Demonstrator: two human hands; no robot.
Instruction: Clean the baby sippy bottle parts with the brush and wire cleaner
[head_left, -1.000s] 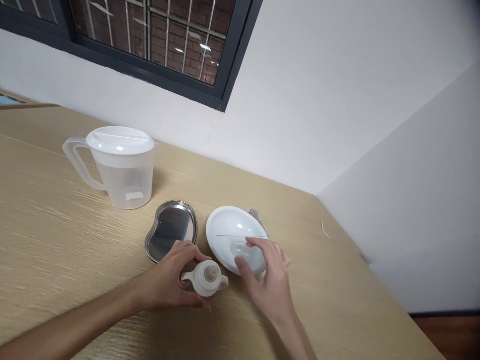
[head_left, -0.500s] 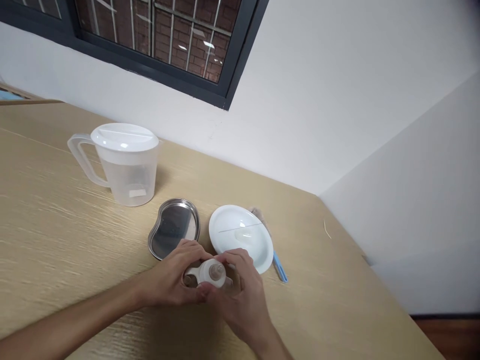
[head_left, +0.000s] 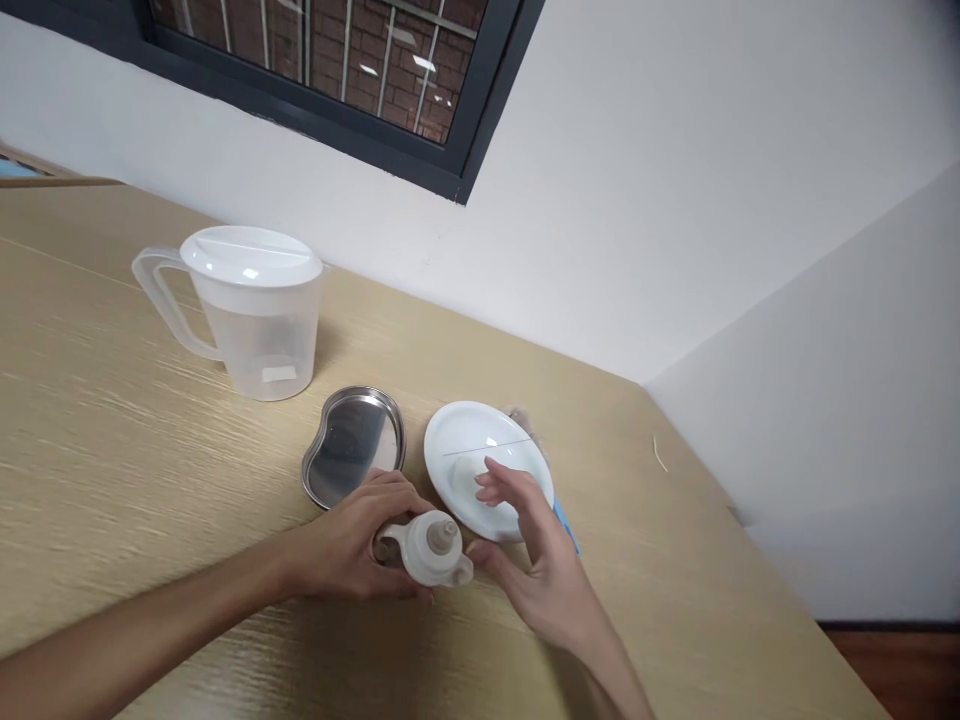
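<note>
My left hand (head_left: 364, 540) is wrapped round a baby bottle (head_left: 430, 558) with a pale collar, a brownish see-through teat on top and a loop handle on each side. The bottle is upright, seen from above, and its lower part is hidden. My right hand (head_left: 544, 560) is off the bottle, fingers apart and curved, with the thumb close to its right handle. Those fingers hover over the near part of a white oval dish (head_left: 450, 425), which has a thin dark line across it. Beyond my left hand lies a kidney-shaped steel tray (head_left: 352, 445).
A lidded clear plastic jug (head_left: 262, 335) stands at the back left, its handle to the left. A blue handle (head_left: 564, 525) and a brownish bristly end (head_left: 519, 415) show from behind the dish. Wall and window bound the wooden table (head_left: 135, 440).
My right hand has let go of the bottle and moved right, its fingers spreading over the dish. My left hand still holds the bottle. The view has shifted slightly.
</note>
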